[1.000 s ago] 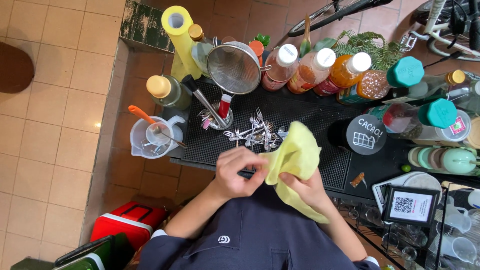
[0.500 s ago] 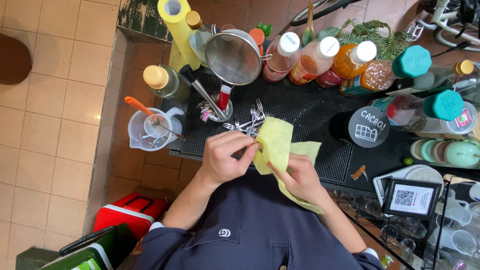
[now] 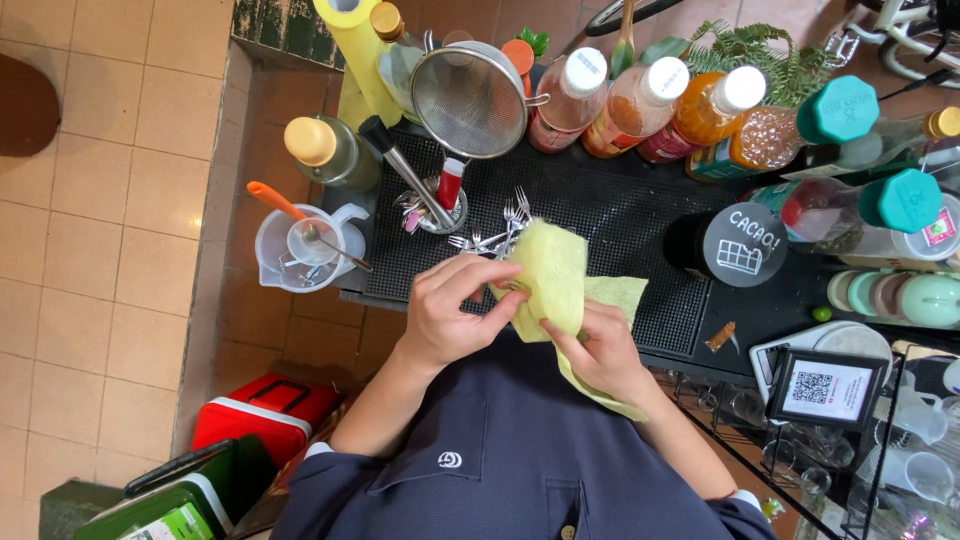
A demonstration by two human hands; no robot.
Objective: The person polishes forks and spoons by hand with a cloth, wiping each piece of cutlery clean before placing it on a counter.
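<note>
Mid-wipe, by my read. Both hands were at frame centre over the black mat (image 3: pixel 620 215) on the desk. The left hand (image 3: pixel 455 310) was clenched, fingertips pinching something small against the yellow cloth (image 3: pixel 555 280); it looked like cutlery, but the cloth hid most of it, so I could not tell which piece. The right hand (image 3: pixel 600 350) gripped the cloth from below, wrapping it around that piece, with a loose tail hanging toward lower right.

Left to do, judging by the layout: a pile of forks (image 3: pixel 500 230) lay on the mat just above the hands, touching or nearly touching the cloth's top edge. More utensils stood in a cup (image 3: pixel 432 205) to the upper left of the pile. No finished stack was visible anywhere, so progress could not be judged beyond one piece in hand.
</note>
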